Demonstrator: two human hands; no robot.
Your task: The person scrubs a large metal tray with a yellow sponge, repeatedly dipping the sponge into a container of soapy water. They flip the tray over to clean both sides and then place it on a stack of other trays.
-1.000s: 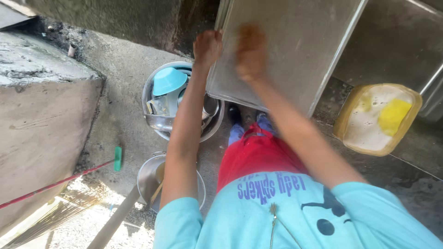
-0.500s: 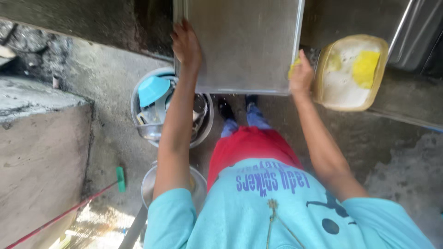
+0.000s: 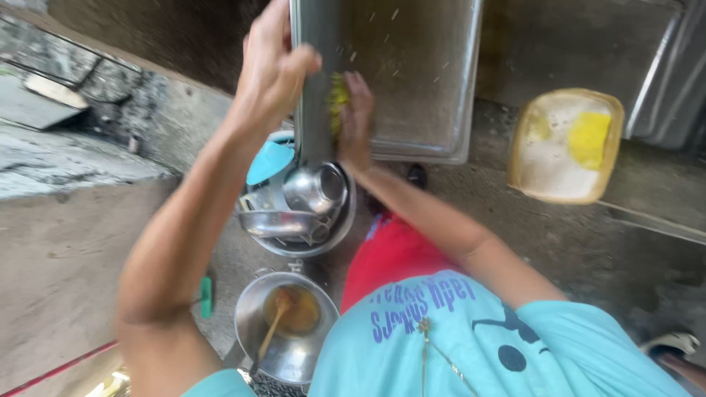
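A large steel tray (image 3: 412, 81) stands on edge in front of me, its inside facing me and flecked with small bits. My left hand (image 3: 272, 70) grips the tray's left rim. My right hand (image 3: 356, 117) presses a yellow scrub sponge (image 3: 337, 99) against the tray's inner face near the left side. Below the tray sits a steel basin (image 3: 301, 209) filled with steel cups, plates and a light blue plastic scoop (image 3: 269, 160).
A yellow plastic tub (image 3: 565, 145) with white suds and a yellow sponge sits on the concrete at right. A steel pot (image 3: 287, 323) with brown liquid and a wooden spoon stands near my knees. A concrete ledge (image 3: 66, 162) runs along the left. Another steel tray (image 3: 673, 73) leans at far right.
My right hand has left the tray's right edge and now rubs the sponge inside it. My left hand shifted onto the left rim. The view moved closer and to the right.
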